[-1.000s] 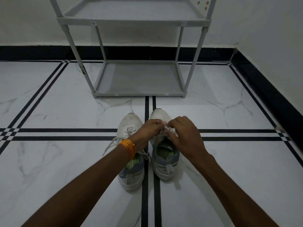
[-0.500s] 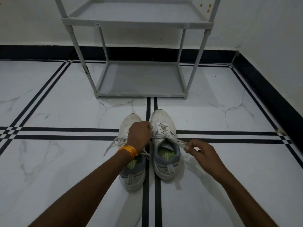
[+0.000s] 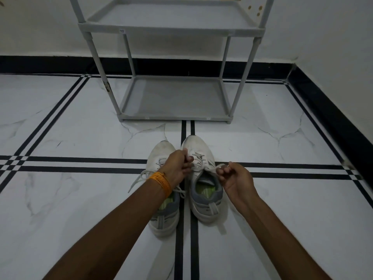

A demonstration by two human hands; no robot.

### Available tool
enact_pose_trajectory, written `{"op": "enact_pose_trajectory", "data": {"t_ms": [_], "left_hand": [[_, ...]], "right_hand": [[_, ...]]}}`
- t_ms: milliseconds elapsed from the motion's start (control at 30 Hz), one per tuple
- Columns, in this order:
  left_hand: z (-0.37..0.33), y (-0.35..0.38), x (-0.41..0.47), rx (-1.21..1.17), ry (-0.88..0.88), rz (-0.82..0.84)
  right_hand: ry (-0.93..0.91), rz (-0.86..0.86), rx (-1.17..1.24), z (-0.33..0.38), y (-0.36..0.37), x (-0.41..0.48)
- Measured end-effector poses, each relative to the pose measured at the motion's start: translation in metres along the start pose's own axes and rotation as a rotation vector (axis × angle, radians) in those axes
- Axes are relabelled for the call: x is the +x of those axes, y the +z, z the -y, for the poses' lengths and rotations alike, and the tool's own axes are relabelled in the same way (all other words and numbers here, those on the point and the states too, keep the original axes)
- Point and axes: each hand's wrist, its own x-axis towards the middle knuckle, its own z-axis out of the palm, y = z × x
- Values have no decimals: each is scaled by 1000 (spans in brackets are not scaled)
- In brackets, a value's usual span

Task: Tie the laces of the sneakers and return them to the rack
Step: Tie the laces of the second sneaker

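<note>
Two white sneakers stand side by side on the floor, toes pointing at the rack. The right sneaker point(image 3: 203, 190) has its white lace point(image 3: 201, 165) pulled out to both sides. My left hand point(image 3: 177, 168) pinches one lace end over the gap between the shoes. My right hand point(image 3: 235, 177) grips the other end just right of the shoe's tongue. The left sneaker point(image 3: 161, 217) lies partly under my left wrist, its loose laces point(image 3: 137, 179) trailing onto the floor. The grey shoe rack point(image 3: 175, 98) stands beyond the shoes, both visible shelves bare.
White marble floor with black stripe lines point(image 3: 80, 164) runs all around. A white wall with a black skirting point(image 3: 333, 118) closes the right side and the back. The rack's front legs point(image 3: 101, 77) stand a short way past the shoe toes.
Both hands were together over the right sneaker a second ago. They pulled apart with the lace ends; my right hand has since come back closer to the shoe.
</note>
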Motion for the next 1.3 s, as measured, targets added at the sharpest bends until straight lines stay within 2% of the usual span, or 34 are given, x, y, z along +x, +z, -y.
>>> {"op": "enact_pose_trajectory", "data": {"t_ms": [133, 433, 500, 567, 667, 733, 800, 867, 933, 1033, 1200, 1300], "left_hand": [[2, 5, 7, -26, -38, -140], [7, 6, 10, -80, -5, -202], [7, 3, 9, -9, 47, -181], [6, -3, 5, 75, 115, -161], [8, -14, -5, 379, 390, -188], [13, -18, -13, 767, 708, -146], [18, -14, -17, 1102, 937, 0], [21, -11, -16, 1324, 963, 120], [22, -12, -12, 1461, 964, 149], [15, -13, -8, 1514, 979, 135], [5, -24, -6, 1820, 981, 90], [0, -28, -5, 2087, 902, -51]], "right_hand": [[26, -81, -7, -4, -2, 6], [16, -115, -2, -9, -5, 11], [-36, -79, -91, -6, -6, 5], [-98, -33, -299, 0, -6, -4], [-248, -49, -792, 10, -3, -20], [-504, -150, -1061, 17, 1, -28], [-760, -173, -1268, 18, 10, -35], [-812, -35, -1460, 9, 20, -36], [-735, 87, -1722, -4, 25, -30], [-675, 65, -2005, -7, 18, -20], [-608, 56, -2077, -5, 1, -16], [-655, 28, -1994, -6, -8, -19]]}}
